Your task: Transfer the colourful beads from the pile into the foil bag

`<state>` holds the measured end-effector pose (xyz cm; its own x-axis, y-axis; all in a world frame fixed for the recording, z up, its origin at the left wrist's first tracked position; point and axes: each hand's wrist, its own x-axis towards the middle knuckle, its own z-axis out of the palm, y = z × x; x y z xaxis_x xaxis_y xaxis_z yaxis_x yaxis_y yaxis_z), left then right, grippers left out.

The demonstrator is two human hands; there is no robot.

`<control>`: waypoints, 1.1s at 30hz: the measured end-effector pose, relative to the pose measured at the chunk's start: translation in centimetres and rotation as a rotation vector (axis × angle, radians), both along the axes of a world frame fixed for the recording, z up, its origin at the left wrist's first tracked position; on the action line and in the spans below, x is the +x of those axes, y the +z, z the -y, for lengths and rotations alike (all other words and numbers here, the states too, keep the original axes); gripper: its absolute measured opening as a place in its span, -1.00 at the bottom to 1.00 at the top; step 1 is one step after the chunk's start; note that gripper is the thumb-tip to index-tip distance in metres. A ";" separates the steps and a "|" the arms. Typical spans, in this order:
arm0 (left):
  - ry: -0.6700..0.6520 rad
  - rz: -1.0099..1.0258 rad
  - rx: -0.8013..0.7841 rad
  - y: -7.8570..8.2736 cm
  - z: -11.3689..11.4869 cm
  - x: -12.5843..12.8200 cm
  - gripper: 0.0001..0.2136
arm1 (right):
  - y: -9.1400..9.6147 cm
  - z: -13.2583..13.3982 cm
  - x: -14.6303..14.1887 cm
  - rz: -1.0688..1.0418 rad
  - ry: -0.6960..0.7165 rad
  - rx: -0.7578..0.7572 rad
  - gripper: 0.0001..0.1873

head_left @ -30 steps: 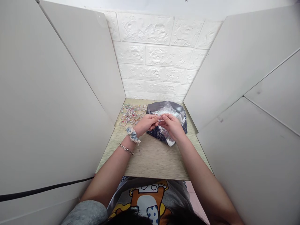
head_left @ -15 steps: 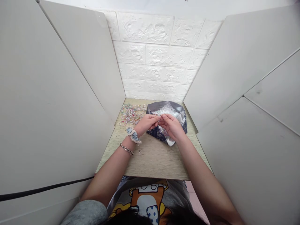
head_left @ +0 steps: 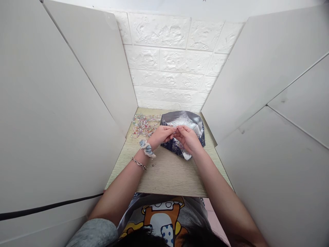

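Head view: the left hand (head_left: pixel 160 135) and right hand (head_left: pixel 189 139) pinched almost shut above a foil bag (head_left: pixel 182 120), their hold too small to make out. Open table (head_left: pixel 167 176) stretched toward its front edge.

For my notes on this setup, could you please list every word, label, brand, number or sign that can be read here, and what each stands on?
None can be read.
The navy and silver bag shows only a pattern, with no legible lettering.
The cartoon print on the person's T-shirt shows no legible lettering.
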<state>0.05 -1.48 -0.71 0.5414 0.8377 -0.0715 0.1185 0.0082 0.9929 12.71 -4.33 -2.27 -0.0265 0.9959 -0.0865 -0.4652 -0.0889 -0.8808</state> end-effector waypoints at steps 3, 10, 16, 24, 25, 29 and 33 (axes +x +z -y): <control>-0.004 0.010 -0.002 0.0 0.0 0.0 -0.62 | 0.0 0.0 0.0 -0.007 -0.002 -0.001 -0.78; -0.010 0.015 -0.015 0.0 -0.1 0.0 -0.62 | -0.1 0.0 0.0 -0.015 -0.041 -0.006 -0.75; -0.003 0.023 -0.022 0.1 0.0 -0.1 -0.63 | -0.2 -0.1 0.0 -0.026 -0.030 0.008 -0.76; 0.004 0.002 -0.007 0.0 -0.1 0.0 -0.61 | -0.2 0.0 0.0 -0.030 -0.044 -0.004 -0.76; 0.004 0.000 -0.006 0.0 -0.1 0.0 -0.61 | -0.2 0.0 0.0 -0.028 -0.045 -0.005 -0.76; 0.003 0.007 -0.007 0.0 -0.1 0.0 -0.62 | -0.1 0.0 0.0 -0.028 -0.043 -0.001 -0.77; 0.000 0.017 -0.010 0.0 0.0 0.0 -0.62 | -0.1 0.0 0.0 -0.017 -0.042 0.001 -0.77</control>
